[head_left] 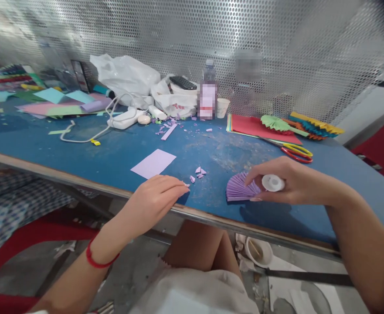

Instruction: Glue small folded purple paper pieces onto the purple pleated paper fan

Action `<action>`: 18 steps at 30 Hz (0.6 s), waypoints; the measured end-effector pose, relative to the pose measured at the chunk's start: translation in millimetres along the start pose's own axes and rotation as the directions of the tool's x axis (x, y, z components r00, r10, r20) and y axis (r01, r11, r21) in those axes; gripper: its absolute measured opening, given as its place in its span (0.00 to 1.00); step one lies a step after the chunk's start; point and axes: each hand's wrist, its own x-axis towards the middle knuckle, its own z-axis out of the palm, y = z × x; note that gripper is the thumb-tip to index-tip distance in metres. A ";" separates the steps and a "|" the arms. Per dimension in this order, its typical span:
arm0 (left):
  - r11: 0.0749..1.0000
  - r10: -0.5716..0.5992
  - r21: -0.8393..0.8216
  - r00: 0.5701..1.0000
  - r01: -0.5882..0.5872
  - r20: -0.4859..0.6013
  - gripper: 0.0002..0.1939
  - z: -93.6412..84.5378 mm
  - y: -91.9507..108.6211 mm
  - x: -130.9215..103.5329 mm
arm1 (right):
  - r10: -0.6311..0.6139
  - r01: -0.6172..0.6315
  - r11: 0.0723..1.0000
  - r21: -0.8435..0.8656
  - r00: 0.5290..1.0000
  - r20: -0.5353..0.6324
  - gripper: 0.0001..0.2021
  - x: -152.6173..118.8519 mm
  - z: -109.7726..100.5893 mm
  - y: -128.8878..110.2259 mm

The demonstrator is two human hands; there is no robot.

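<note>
My right hand is curled round a white tube, seen end-on, that looks like a glue stick. Beside its fingertips, and partly hidden by them, a pleated purple paper fan lies on the table. At the near table edge, my left hand has its fingers pressed together, with a small pale paper scrap showing at the tips. Several torn purple scraps are scattered just beyond those fingers. Behind the left hand rests a flat lilac paper sheet.
Scissors with red and yellow handles lie by red paper sheets and folded fans. A bottle, paper cup, white plastic bags and a white cable stand or lie farther back, before a perforated metal panel.
</note>
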 end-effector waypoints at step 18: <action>0.998 0.046 -0.047 0.991 -0.052 -0.127 0.15 10.6 -1.2 -28.2 | -0.122 0.277 0.951 0.136 0.743 -0.658 0.24 138.1 42.5 -65.5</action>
